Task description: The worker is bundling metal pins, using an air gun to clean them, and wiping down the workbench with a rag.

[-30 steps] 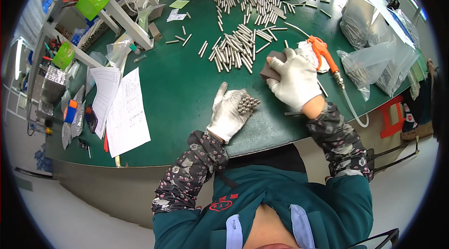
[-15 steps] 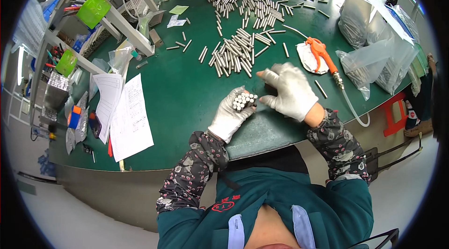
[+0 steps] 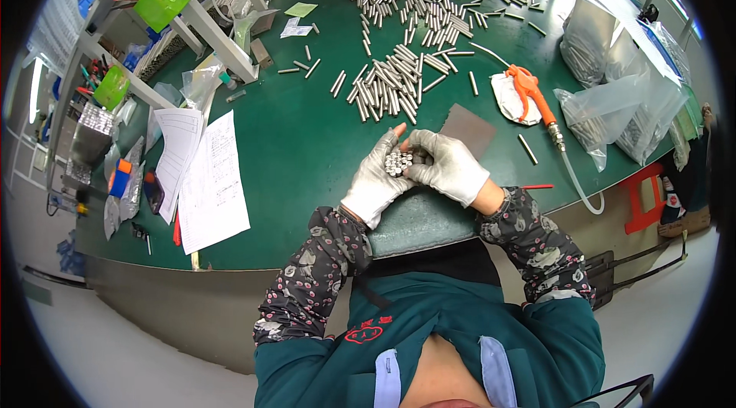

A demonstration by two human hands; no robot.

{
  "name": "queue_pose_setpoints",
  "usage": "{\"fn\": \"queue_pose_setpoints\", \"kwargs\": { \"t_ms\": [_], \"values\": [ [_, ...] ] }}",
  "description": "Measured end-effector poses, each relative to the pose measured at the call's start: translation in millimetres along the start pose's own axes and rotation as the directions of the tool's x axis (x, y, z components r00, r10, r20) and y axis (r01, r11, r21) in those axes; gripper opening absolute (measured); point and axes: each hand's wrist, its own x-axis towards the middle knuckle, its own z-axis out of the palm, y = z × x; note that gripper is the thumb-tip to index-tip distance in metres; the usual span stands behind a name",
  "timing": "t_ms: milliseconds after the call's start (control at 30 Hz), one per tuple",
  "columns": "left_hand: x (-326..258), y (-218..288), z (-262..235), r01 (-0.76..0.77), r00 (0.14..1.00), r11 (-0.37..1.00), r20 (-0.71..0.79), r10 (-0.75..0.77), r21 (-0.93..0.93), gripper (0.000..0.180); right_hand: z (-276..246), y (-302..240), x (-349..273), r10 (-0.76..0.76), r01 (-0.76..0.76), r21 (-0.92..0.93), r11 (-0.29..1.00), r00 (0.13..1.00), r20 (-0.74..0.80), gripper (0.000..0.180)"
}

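Note:
A bundle of short metal pins stands with its round end faces up, above the near part of the green table. My left hand, in a white glove with bare fingertips, is closed around the bundle from the left. From the right, my right hand, gloved the same way, has its fingers closed against the bundle. Its palm side and parts of the pins are hidden. Just beyond my right hand lies a flat brown-grey sheet. The nearest loose pins are heaped farther off on the table.
More pins spread toward the back. On the right are an orange air gun on a white pad, a single pin, a thin red stick and plastic bags of pins. Written papers and a white rack stand left.
My right hand has come left and toward me, from apart to touching the bundle. The brown-grey sheet and red stick now show. My left hand stays around the pins.

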Motion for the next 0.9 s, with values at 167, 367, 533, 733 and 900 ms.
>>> {"fn": "queue_pose_setpoints", "kwargs": {
  "t_ms": [167,367,533,733,900],
  "values": [
    [3,-5,-2,0.011,1.0,0.985,0.015,-0.009,-0.171,0.091,2,4,0,0.012,-0.012,0.011,1.0,1.0,-0.019,0.029],
    [6,-4,1,-0.002,1.0,1.0,-0.004,0.002,-0.022,0.086,-7,-1,-2,0.014,-0.014,0.016,1.0,0.999,-0.03,0.029],
    [1,4,6,0.072,0.995,0.988,-0.081,-0.062,0.134,0.08,-46,-12,-4,-0.069,-0.014,-0.475,0.88,0.985,-0.157,0.04],
    [2,9,11,0.076,0.994,0.97,-0.097,-0.055,0.231,0.08,-56,24,-13,-0.02,-0.097,-0.889,0.448,0.993,-0.119,0.068],
    [0,8,8,0.092,0.994,0.987,-0.063,-0.085,0.133,0.082,-50,-7,-12,-0.271,0.098,-0.649,0.754,0.947,-0.173,0.047]
  ]
}}
